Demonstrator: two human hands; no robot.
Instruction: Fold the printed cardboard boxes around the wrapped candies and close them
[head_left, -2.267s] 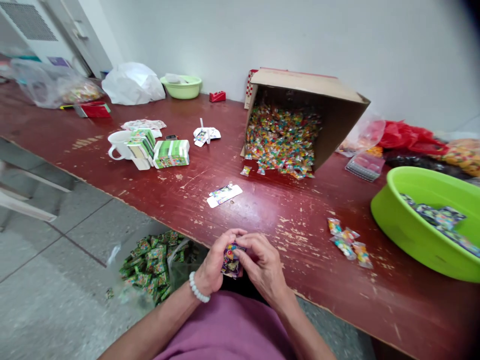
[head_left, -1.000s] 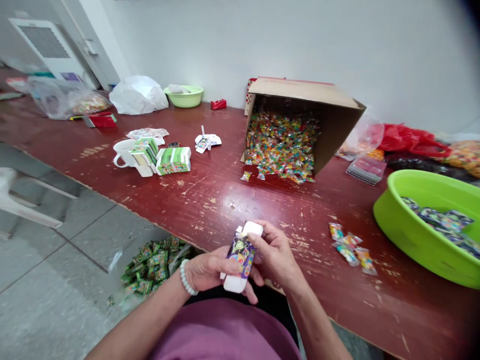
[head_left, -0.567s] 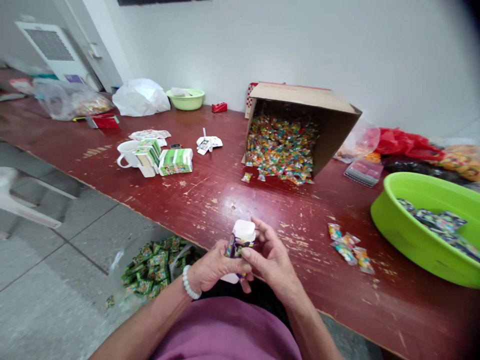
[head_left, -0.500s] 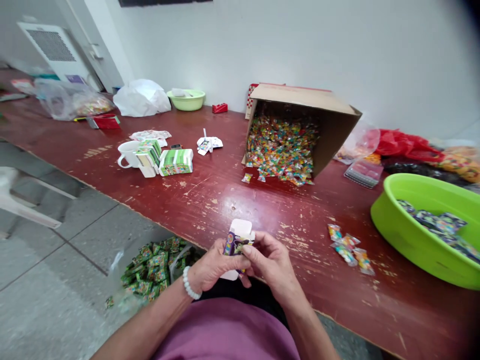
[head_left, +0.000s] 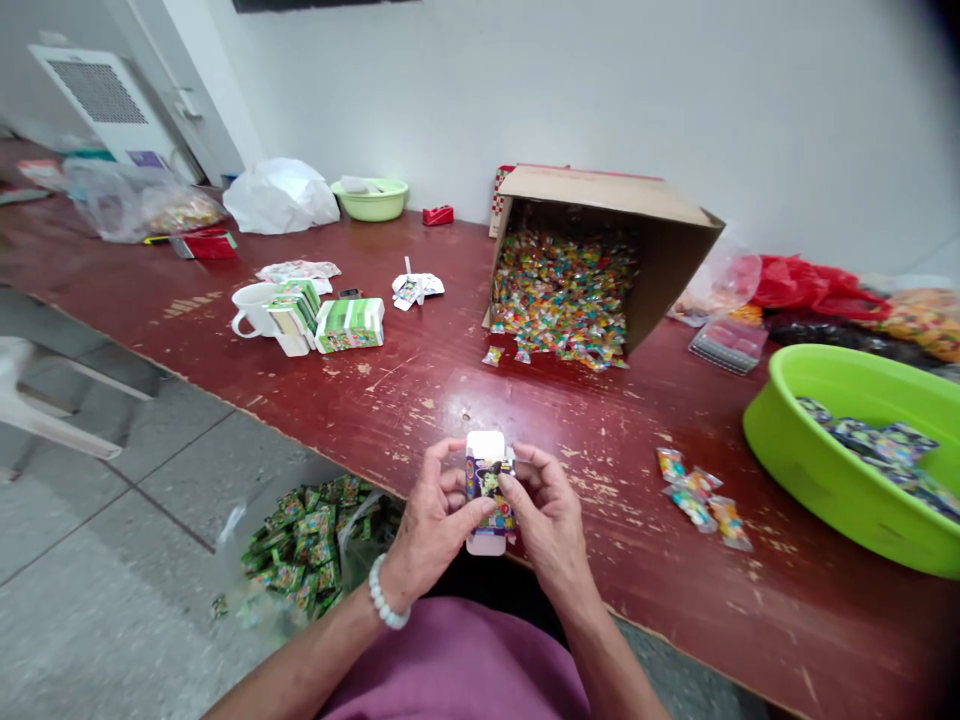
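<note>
Between my two hands is a small printed carton, purple with a coloured picture, its white end flaps sticking out at top and bottom. My left hand, with a beaded bracelet at the wrist, grips the carton's left side, thumb across the front. On the other side my right hand holds it with the thumb on the printed face. Both hands are just over the front edge of the table. To their right lie several wrapped candies in clear packets.
A cardboard box on its side spills wrapped candies. A green basin with dark packets stands right. Green cartons and a white mug sit left on the red table. Below is a bag of green packets.
The carton has turned from a tilt to nearly upright, its printed front now facing me. My left fingers have shifted up along its left side, and the hands are slightly more apart.
</note>
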